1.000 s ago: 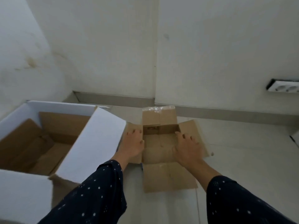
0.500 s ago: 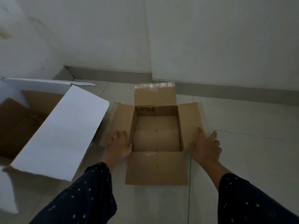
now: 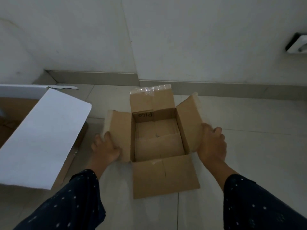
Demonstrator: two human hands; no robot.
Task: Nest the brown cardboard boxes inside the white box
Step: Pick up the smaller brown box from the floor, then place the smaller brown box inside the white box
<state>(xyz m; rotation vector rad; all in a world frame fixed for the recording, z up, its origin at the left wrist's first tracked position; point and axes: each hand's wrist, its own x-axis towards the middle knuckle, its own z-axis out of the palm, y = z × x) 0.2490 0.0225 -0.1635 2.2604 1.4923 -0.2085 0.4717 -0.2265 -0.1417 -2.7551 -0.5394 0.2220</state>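
Floor tiles (image 3: 249, 146), pale and glossy, run up to a grey skirting (image 3: 99, 75) below white walls (image 3: 199, 39). At the left edge stands the white box (image 3: 20, 89), only partly in view, its brown inside showing; one broad white flap (image 3: 44, 138) slopes out from it over the floor toward the centre. Just right of that flap sits the brown cardboard box (image 3: 157, 138), open at the top, with all four flaps spread: the far flap (image 3: 151, 100) stands up with clear tape along its edge, the near flap (image 3: 164, 176) lies flat on the tiles, and the two side flaps tilt outward. Handwriting marks the inner far wall. The brown box is outside the white box, close beside it but not touching it as far as can be seen. Dark dotted sleeves (image 3: 74, 205) reach in from below. The left hand (image 3: 105, 149) grips the lower edge of the left side flap, fingers curled around it. The right hand (image 3: 212, 143) clasps the outer edge of the right side flap. A wall socket (image 3: 297, 44) shows at far right.
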